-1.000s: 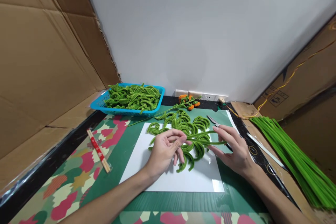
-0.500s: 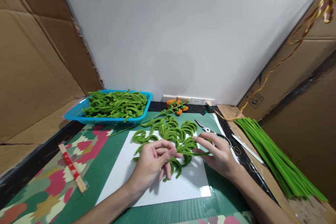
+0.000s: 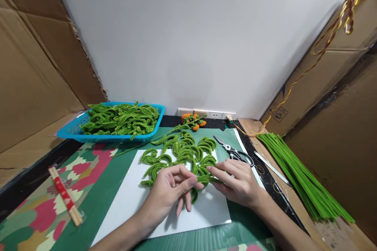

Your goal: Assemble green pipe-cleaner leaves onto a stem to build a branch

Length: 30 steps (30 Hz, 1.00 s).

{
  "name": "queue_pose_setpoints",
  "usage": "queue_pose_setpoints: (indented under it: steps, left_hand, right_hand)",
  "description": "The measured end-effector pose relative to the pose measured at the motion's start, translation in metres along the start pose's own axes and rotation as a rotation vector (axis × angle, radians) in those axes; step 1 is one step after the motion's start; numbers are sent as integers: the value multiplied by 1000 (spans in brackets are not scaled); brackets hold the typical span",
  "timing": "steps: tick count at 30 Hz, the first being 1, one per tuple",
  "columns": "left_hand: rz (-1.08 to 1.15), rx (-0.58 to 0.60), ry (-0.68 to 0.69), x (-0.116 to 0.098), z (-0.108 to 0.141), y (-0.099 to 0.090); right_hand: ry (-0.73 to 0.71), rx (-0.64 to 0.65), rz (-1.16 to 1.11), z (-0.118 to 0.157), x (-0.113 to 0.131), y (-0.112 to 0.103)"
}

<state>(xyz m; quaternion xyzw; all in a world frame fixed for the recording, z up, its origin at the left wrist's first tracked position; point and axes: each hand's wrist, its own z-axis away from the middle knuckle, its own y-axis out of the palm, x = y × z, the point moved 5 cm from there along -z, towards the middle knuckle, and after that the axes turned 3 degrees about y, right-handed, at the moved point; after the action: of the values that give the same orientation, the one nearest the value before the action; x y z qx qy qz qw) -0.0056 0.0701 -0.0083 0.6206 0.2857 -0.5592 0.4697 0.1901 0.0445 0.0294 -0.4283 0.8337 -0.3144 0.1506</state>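
Between my hands runs a green pipe cleaner (image 3: 208, 179), held roughly level above a white sheet (image 3: 120, 211). My left hand (image 3: 165, 190) pinches its left end between thumb and forefinger, the other fingers loosely curled below. My right hand (image 3: 240, 182) is closed round the other end, its fingertips bent over it; part of the pipe cleaner is hidden there. Under and behind my hands, several short curled green pipe cleaner pieces (image 3: 184, 151) lie in small clusters on the sheet. A pair of scissors (image 3: 232, 151) rests just beyond my right hand, blades pointing away to the left.
A blue basket (image 3: 108, 138) heaped with bent green pieces stands back left. Behind the sheet lies an orange-flowered stem (image 3: 193, 120). Long straight green pipe cleaners (image 3: 303, 180) are bundled at right. Wooden sticks in a red wrapper (image 3: 64, 196) lie left, between cardboard walls (image 3: 38, 55).
My right hand has drawn in slightly toward my left, its fingers closing further over the pipe cleaner. The whole view has shifted slightly, so things sit further left.
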Motion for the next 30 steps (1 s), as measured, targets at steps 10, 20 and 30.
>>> queue_pose_setpoints:
  steps: [10, 20, 30]
  left_hand:
    - [-23, -50, -50, 4, 1, -3]
    - [-123, -47, 3, 0, 3, 0]
    - [-187, -117, 101, -2, 4, -3]
  right_hand:
    - [-4, -6, -59, -6, 8, -4]
    - [-12, -1, -7, -6, 7, -3]
    - [-2, 13, 42, -6, 6, 1]
